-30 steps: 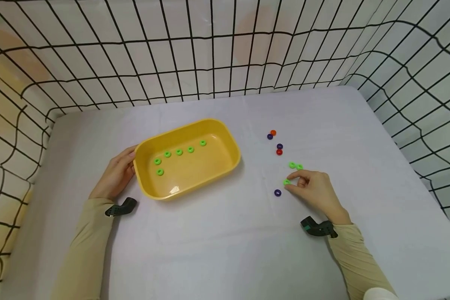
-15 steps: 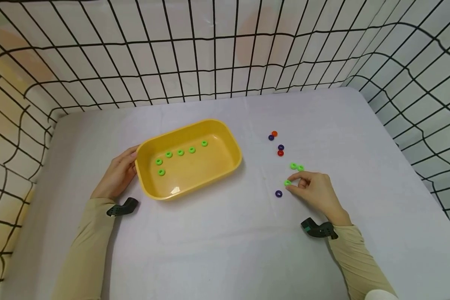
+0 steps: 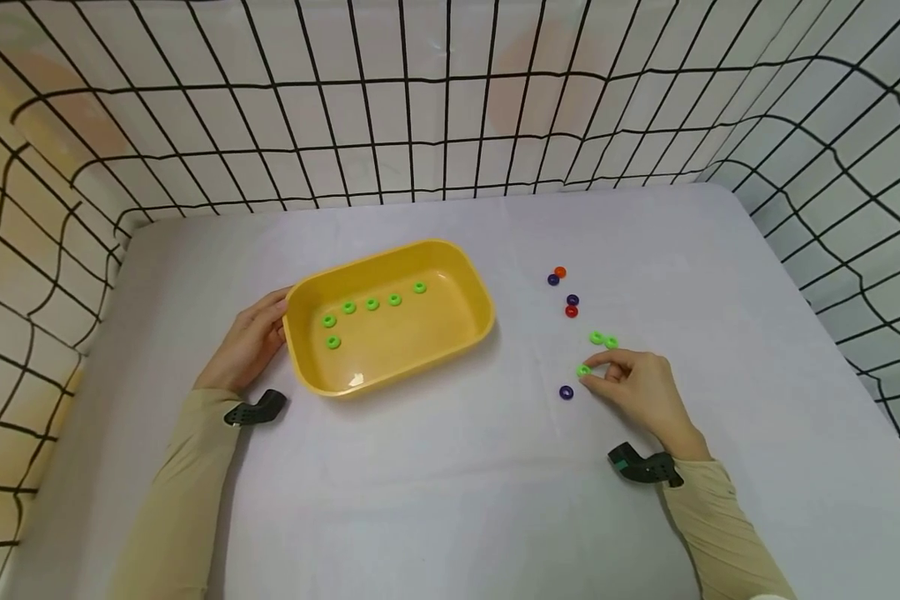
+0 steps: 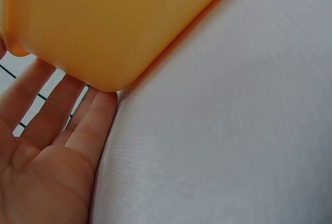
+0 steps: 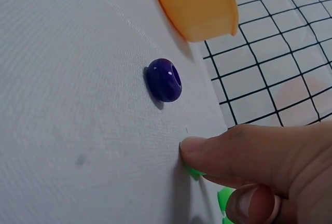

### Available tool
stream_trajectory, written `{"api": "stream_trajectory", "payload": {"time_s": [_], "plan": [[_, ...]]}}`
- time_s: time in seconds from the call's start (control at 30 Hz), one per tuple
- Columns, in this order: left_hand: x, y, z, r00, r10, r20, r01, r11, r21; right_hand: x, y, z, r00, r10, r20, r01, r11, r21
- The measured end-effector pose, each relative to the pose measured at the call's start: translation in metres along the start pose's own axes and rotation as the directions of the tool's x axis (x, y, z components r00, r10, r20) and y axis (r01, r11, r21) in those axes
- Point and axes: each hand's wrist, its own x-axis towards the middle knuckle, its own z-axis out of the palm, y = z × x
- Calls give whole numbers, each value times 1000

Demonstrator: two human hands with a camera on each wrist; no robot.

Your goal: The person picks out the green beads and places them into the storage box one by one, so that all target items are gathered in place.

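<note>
A yellow plastic tray (image 3: pixel 390 367) lies on the white cloth, with several green beads (image 3: pixel 372 304) along its floor. My left hand (image 3: pixel 246 343) touches the tray's left end; in the left wrist view its fairly straight fingers (image 4: pixel 96 125) rest against the outer wall. To the right of the tray, my right hand (image 3: pixel 637 387) pinches a green bead (image 3: pixel 583 370) between thumb and index finger, at the cloth. The right wrist view shows the thumb (image 5: pixel 207 151) covering most of that bead. Just beside it lies a dark purple bead (image 3: pixel 566 392).
Two more green beads (image 3: pixel 603 340) lie touching beyond my right fingertips. Farther back are a red bead (image 3: pixel 572 312) by a purple bead (image 3: pixel 573 299), and an orange bead (image 3: pixel 560 272) by another purple bead (image 3: pixel 552 280). Black wire mesh (image 3: pixel 446 146) borders the table's back and sides.
The whole head view has shifted slightly, so everything appears farther right. Hands, tray and beads keep their places relative to each other.
</note>
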Motion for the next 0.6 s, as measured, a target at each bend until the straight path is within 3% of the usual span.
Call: {"api": "stream_trajectory", "payload": {"time_s": [0.6], "plan": [[4, -1, 0, 1000, -6, -22, 6, 1000, 7, 5, -8, 0, 997, -76, -31, 75, 997, -33]]}}
